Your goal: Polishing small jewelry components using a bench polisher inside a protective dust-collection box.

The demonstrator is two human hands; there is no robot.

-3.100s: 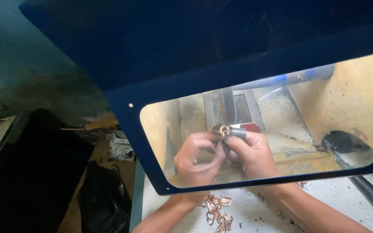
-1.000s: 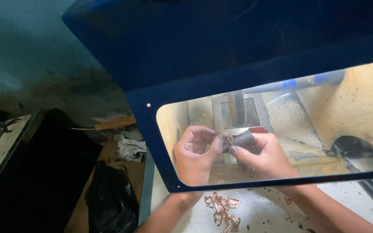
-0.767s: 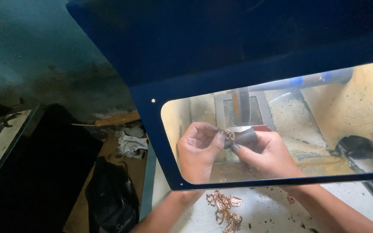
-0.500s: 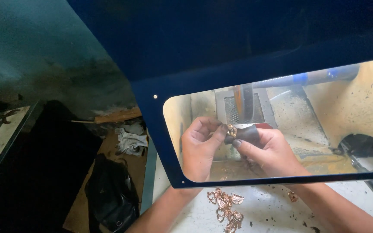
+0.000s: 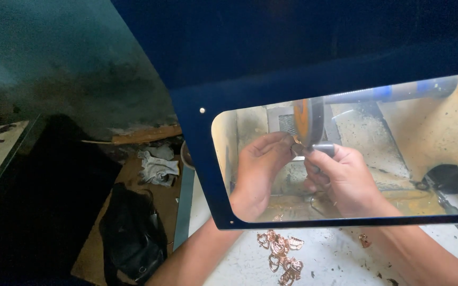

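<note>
Currently pressing a small metal piece (image 5: 296, 144) against the orange spinning wheel (image 5: 308, 121) behind the clear shield (image 5: 430, 153), left hand (image 5: 258, 172) and right hand (image 5: 343, 177) both pinched on it; risking snatched fingers should either grip slip.

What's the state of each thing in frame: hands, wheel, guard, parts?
Left hand: behind the shield, pinching a small piece at the wheel.
Right hand: gripping a dark holder.
Wheel: upright, edge-on.
Clear shield: down.
Copper pieces: piled loose on the bench.
</note>
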